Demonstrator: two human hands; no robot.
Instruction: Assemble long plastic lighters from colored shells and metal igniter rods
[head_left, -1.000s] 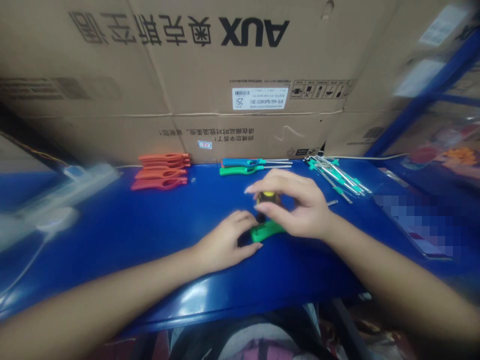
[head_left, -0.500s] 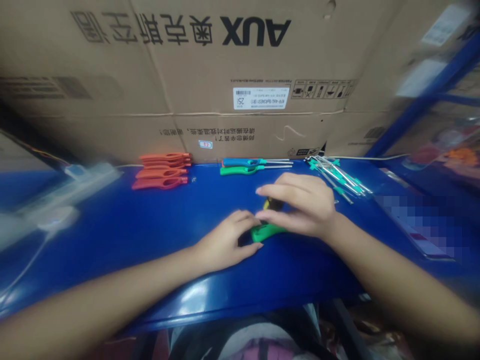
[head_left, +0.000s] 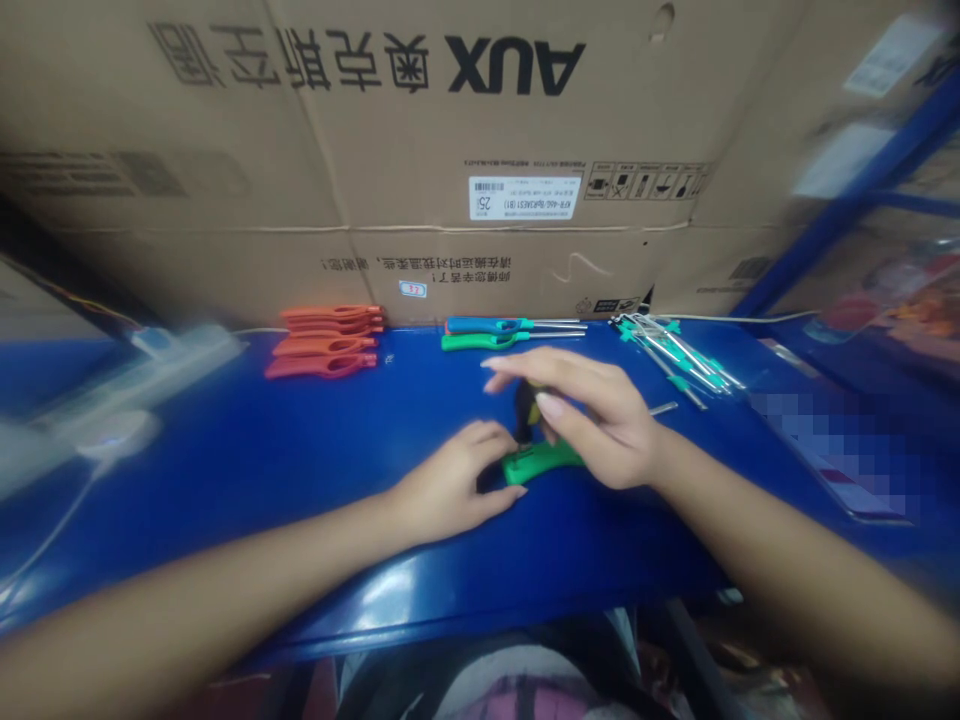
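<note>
A green lighter (head_left: 541,462) lies on the blue table in front of me, its metal tube partly showing beyond my right hand. My left hand (head_left: 457,478) grips its left end between thumb and fingers. Held by my right hand (head_left: 600,410) is a short black and yellow screwdriver (head_left: 526,408), upright over the lighter's left end. Its handle sits between my thumb and fingers, and the tip meets the green body near my left fingertips. The exact contact is too blurred to make out.
Red-orange lighter handles (head_left: 326,345) lie at the back left. Blue and green lighters (head_left: 480,335) rest at the back middle. Metal tubes with green ends (head_left: 679,360) are piled right of them. A power strip (head_left: 157,385) is at left; a cardboard wall (head_left: 405,150) stands behind.
My right hand has turned about the screwdriver handle, with its fingers reaching further left and the thumb now across the handle. My left hand and the green lighter have stayed put.
</note>
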